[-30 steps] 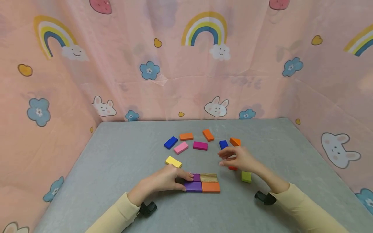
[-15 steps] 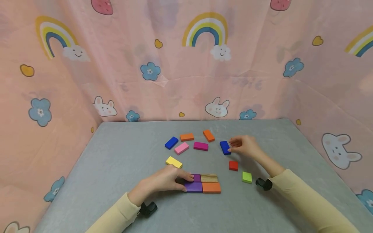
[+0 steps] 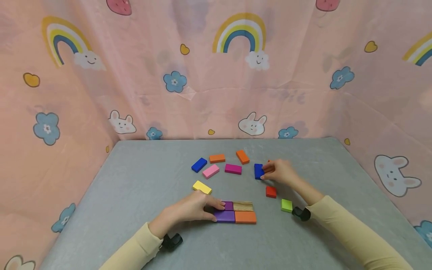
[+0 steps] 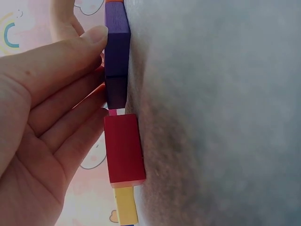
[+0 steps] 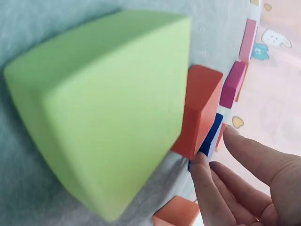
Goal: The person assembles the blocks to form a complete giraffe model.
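Observation:
My left hand (image 3: 210, 210) lies flat on the grey table (image 3: 135, 195), straight fingers pressing the left side of a flat cluster: a small purple block (image 3: 228, 205), a wooden block (image 3: 242, 206), a purple block (image 3: 224, 216) and an orange block (image 3: 245, 217). In the left wrist view the thumb and fingers (image 4: 89, 70) lie against the purple block (image 4: 116, 42). My right hand (image 3: 268, 173) pinches the right edge of a blue block (image 3: 258, 171) further back. The right wrist view shows its fingertips (image 5: 200, 172) on that blue block (image 5: 209, 136).
A red block (image 3: 271, 192) and a green block (image 3: 287, 205) lie right of the cluster. At the back lie a blue (image 3: 199, 164), two orange (image 3: 217, 158) (image 3: 242, 156), a magenta (image 3: 233, 169), a pink (image 3: 210, 171) and a yellow block (image 3: 201, 187). Pink curtains wall the table.
My right hand moved from above the red block back to the blue block, took hold of it and turned it more upright. The left hand has stayed on the cluster.

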A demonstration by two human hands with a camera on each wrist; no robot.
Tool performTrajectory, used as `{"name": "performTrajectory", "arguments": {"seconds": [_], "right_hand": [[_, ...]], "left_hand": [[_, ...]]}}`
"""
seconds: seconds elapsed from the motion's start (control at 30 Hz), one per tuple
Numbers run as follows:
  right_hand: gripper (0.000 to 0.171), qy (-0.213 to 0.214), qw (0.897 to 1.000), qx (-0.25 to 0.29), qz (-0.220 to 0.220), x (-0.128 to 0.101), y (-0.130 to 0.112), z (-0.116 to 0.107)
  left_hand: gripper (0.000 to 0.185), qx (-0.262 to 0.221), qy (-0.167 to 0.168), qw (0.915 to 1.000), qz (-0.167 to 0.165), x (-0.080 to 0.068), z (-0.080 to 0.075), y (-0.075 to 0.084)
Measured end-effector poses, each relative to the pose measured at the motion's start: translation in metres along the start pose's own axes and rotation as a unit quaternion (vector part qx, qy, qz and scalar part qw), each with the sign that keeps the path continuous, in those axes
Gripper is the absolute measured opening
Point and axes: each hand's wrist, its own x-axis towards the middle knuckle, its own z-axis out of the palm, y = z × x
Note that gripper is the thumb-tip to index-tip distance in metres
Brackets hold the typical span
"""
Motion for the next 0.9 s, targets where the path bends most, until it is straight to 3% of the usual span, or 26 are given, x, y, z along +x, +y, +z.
{"name": "performTrajectory", "arguments": {"seconds": [0.3, 0.57, 0.9], "right_hand": [[0.052, 0.006, 1.0, -0.01, -0.002, 0.005, -0.004, -0.002], [0.066, -0.029, 0.999, -0.027, -0.004, 0.014, 0.0, 0.001], [0.065, -0.07, 0.998, -0.003, -0.003, 0.021, -0.006, 0.005]], "left_hand": [[0.037, 0.008, 0.002, 1.0, -0.001, -0.001, 0.0, 0.001], [0.037, 0.01, 0.001, 0.9999, -0.001, -0.001, 0.001, 0.0], [0.037, 0.009, 0.005, 0.9999, 0.0, -0.001, 0.0, -0.001]]}}
